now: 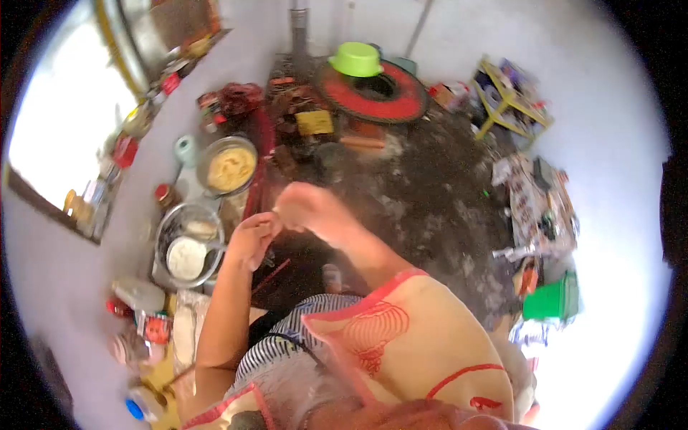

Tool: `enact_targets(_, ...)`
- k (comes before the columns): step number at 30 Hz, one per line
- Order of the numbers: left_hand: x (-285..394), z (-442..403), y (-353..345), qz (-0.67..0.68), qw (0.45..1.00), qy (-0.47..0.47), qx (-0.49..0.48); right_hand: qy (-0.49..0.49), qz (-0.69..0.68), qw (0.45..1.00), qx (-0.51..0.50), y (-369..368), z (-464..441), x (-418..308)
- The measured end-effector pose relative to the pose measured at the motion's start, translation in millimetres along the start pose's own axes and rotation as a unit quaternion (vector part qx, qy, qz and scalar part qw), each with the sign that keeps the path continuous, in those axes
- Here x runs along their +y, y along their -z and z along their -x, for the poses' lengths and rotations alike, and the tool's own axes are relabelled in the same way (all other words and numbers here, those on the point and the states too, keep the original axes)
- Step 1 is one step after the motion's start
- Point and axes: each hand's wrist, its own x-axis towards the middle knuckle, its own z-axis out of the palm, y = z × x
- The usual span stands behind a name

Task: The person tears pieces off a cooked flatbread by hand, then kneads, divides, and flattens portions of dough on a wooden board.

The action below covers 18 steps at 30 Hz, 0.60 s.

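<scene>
My left hand (251, 239) is raised in front of the apron (444, 330), its fingers bent together at the tips; whatever lies between them is too small to make out. Touching or very close to those fingertips is my right hand (302, 208), blurred by motion, its fingers smeared. Left of my hands stands a metal basin (160, 244) holding a bowl of white powder (186, 258) and a smaller pale item. Behind it is a metal bowl (251, 149) with a yellowish mass (231, 169) inside.
Jars and bottles, one with a blue cap (135, 409), line the counter at the left. A round red-and-black stand (408, 93) bears a green basin (357, 59). At the right are a yellow-framed rack (509, 100) and a green bin (550, 299).
</scene>
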Motion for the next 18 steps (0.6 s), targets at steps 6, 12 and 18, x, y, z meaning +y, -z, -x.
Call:
enact_targets(6,-3,-16,-18,0.015,0.999,0.028,-0.005,-0.022,0.033,0.997,0.067,22,11,19)
enact_targets(12,-8,-27,-40,-0.218,0.973,-0.040,-0.063,-0.006,0.028,0.996,0.086,45,30,17)
enact_targets(18,-8,-24,-54,-0.377,0.917,-0.117,-0.052,0.112,-0.117,0.987,-0.012,37,64,-47)
